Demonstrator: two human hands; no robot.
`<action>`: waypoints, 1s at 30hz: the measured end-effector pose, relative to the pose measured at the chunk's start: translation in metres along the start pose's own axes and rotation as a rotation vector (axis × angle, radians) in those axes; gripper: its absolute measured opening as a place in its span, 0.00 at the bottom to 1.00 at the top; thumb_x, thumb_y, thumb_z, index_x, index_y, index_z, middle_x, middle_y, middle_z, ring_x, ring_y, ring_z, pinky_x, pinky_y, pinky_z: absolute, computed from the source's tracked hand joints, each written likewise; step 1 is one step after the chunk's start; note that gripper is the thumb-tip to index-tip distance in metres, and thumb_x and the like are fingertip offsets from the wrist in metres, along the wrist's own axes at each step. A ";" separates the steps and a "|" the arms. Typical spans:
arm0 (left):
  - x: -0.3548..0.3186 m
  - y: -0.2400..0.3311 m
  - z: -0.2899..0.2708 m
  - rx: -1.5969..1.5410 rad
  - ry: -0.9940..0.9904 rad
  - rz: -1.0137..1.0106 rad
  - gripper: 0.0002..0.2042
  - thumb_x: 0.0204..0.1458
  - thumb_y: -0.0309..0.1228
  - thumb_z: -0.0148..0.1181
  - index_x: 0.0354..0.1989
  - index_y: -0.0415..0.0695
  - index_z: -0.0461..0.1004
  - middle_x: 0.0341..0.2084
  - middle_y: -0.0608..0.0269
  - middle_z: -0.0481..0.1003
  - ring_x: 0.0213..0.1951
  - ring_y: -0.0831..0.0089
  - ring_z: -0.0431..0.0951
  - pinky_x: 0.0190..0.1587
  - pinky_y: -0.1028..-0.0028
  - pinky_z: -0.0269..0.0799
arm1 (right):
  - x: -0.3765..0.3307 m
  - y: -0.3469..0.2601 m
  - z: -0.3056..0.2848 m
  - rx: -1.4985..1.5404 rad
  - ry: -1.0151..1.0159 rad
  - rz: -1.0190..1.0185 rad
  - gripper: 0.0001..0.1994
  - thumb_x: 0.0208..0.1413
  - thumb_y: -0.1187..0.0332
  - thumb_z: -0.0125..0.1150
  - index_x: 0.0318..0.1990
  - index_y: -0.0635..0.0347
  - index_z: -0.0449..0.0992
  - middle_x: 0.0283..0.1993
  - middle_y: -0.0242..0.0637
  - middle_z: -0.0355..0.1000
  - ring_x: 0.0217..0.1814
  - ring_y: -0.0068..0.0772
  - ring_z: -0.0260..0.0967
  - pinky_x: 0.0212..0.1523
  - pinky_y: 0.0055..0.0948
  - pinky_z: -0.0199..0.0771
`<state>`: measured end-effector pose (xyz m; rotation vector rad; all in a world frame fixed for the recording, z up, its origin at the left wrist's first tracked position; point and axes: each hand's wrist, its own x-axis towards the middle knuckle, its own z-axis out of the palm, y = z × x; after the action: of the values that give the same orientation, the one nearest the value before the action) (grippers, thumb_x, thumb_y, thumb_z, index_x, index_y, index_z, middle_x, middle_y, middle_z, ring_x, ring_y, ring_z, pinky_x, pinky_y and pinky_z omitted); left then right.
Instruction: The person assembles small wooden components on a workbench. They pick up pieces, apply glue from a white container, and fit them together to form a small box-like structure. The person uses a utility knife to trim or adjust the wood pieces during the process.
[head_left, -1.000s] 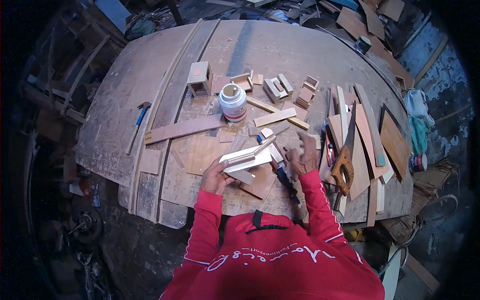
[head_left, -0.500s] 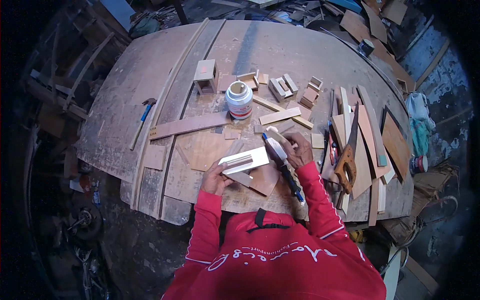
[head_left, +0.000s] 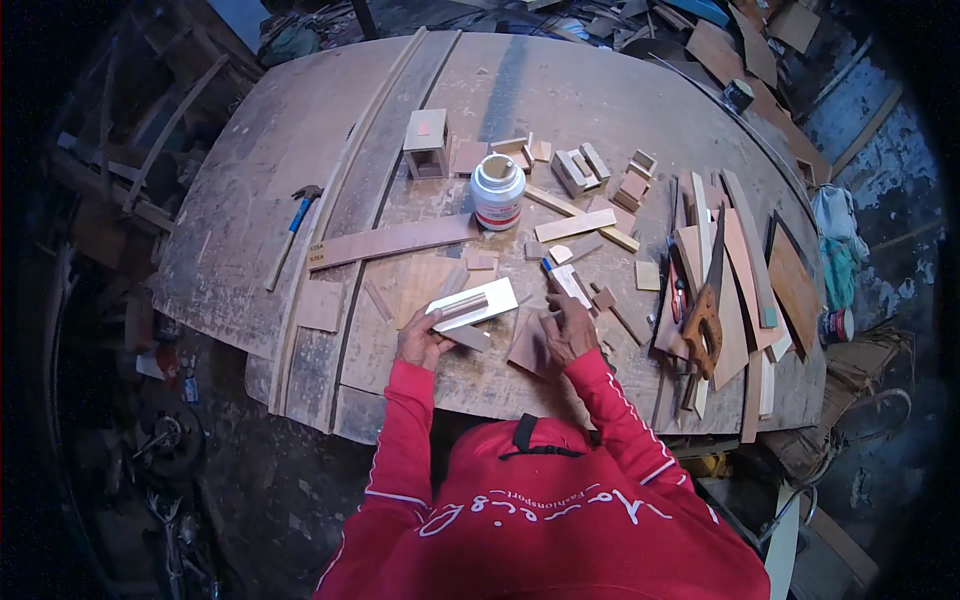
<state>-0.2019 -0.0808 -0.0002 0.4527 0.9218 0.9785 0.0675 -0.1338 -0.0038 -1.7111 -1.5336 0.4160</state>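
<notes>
Two hands at work on small wood pieces at the near edge of a big wooden surface.

The left hand grips the near end of a pale flat wood assembly, tilted just above the surface. The right hand lies flat, fingers spread, on a brown panel. Farther back stands a closed white jar; its contents are hidden.

One white glue jar stands near the middle of the wooden worktop. One hammer with a blue handle lies well to the left of the jar, and one handsaw lies to its right among the offcuts. One small open wooden box stands just beyond the jar, to its left. Two hands are in view, one left hand and one right hand, both nearer the person than the jar.
</notes>
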 end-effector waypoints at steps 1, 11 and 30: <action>0.004 0.000 -0.005 0.002 -0.005 -0.001 0.21 0.54 0.33 0.55 0.56 0.39 0.64 0.49 0.51 0.70 0.48 0.58 0.74 0.49 0.57 0.74 | 0.005 -0.012 0.006 0.044 -0.014 0.031 0.17 0.48 0.66 0.56 0.47 0.62 0.72 0.43 0.52 0.71 0.46 0.52 0.69 0.48 0.41 0.69; 0.038 0.017 -0.027 0.041 -0.142 -0.068 0.25 0.52 0.31 0.57 0.58 0.40 0.62 0.47 0.51 0.71 0.49 0.59 0.74 0.51 0.55 0.72 | 0.041 -0.006 0.067 0.287 -0.175 0.256 0.20 0.50 0.61 0.55 0.46 0.67 0.73 0.32 0.53 0.75 0.35 0.45 0.75 0.40 0.36 0.73; 0.074 0.037 -0.043 0.420 0.054 -0.162 0.21 0.50 0.32 0.58 0.55 0.45 0.69 0.42 0.62 0.73 0.44 0.65 0.74 0.46 0.64 0.72 | 0.036 0.013 0.115 0.335 -0.118 0.445 0.18 0.44 0.66 0.61 0.44 0.64 0.76 0.32 0.51 0.76 0.32 0.39 0.75 0.37 0.33 0.75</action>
<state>-0.2385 -0.0009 -0.0319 0.6952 1.1997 0.6505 0.0047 -0.0615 -0.0774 -1.7702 -1.0727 0.9599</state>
